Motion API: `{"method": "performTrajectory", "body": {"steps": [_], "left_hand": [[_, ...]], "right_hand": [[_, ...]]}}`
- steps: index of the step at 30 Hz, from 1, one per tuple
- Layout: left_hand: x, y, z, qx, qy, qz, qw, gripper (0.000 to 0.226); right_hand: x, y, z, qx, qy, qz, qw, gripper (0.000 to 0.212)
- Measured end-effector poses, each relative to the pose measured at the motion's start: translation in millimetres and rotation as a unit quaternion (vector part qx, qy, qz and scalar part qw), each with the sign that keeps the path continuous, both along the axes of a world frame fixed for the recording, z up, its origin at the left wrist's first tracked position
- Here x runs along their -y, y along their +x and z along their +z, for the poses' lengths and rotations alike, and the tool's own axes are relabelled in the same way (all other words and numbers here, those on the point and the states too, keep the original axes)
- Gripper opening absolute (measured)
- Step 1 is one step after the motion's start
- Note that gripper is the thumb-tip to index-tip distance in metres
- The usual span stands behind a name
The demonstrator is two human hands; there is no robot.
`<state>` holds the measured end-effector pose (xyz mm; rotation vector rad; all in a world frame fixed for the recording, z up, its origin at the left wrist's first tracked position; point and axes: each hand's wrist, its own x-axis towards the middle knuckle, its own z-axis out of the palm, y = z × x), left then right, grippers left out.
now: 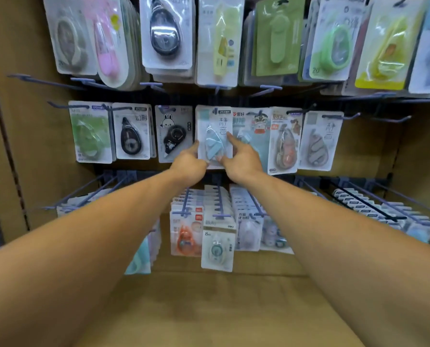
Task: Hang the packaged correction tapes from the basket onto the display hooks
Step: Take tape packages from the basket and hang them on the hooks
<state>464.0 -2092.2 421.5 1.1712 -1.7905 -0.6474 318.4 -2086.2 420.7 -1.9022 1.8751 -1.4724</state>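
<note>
Middle row of the rack: a light-blue correction tape pack [214, 136] hangs upright, long axis vertical, card face toward the camera, the teardrop-shaped blue dispenser inside lying with its narrow end up. Its top sits at a blue display hook [216, 111]; whether the hook passes through the hang hole cannot be told (blur there). Left hand [189, 162] pinches the pack's lower left edge, fingers curled against the card. Right hand [239, 159] holds the lower right edge, forefinger stretched up along the card's right side, the other fingers curled beneath. The pack's left edge stands just beside the rabbit-print pack [174, 133], with a narrow gap; its right edge overlaps the lion-dance pack [255, 131]. Below the hands lies open room down to the lower row, where long hooks carry deep stacks, among them an orange pack [186, 234] and a pack marked "8m" [217, 242] with "deli" at its corner. The held card bears two large Chinese characters, 静音. The upper row is crowded, with a "20" showing on a green dispenser pack [334, 41]. Cardboard panels [34, 151] flank the rack on both sides.
</note>
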Motion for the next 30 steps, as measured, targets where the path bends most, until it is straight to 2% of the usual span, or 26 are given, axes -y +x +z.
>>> {"method": "performTrajectory", "body": {"steps": [2, 5, 9, 12, 16, 20, 23, 27, 30], "left_hand": [[-13.2, 5.7, -2.7, -0.009, -0.008, 0.002, 1.000, 0.054], [-37.3, 13.1, -9.7, -0.036, -0.055, 0.059, 0.996, 0.046], [-75.9, 19.9, -43.1, -0.057, -0.106, 0.087, 0.989, 0.036], [-113.7, 23.0, -82.3, -0.080, -0.140, 0.089, 0.983, 0.028], [-168.8, 30.1, -157.4, -0.101, -0.116, 0.029, 0.988, 0.028], [-217.4, 43.8, -244.2, -0.034, -0.053, 0.026, 0.998, 0.029], [-237.7, 52.2, -310.0, 0.029, 0.066, 0.023, 0.997, 0.030], [-251.5, 58.0, -384.4, 0.157, 0.217, 0.004, 0.963, 0.043], [-253.0, 57.8, -433.3, 0.231, 0.271, -0.051, 0.933, 0.061]], "right_hand": [[-4.9, -2.8, -0.9, -0.012, 0.013, -0.014, 1.000, 0.060], [-23.9, -4.7, -3.2, -0.038, 0.016, -0.034, 0.999, 0.052], [-65.2, 3.6, -16.0, -0.052, -0.017, -0.037, 0.998, 0.045], [-105.6, 16.7, -43.1, -0.056, -0.059, -0.017, 0.997, 0.038], [-157.8, 28.0, -102.0, -0.033, -0.087, 0.031, 0.995, 0.033], [-200.0, 32.6, -173.0, 0.010, -0.041, 0.071, 0.997, 0.028], [-220.9, 35.3, -240.0, 0.032, 0.027, 0.075, 0.996, 0.027], [-239.2, 32.7, -340.1, 0.020, 0.206, 0.078, 0.975, 0.032], [-252.9, 26.4, -412.1, -0.009, 0.337, 0.081, 0.938, 0.040]]}}
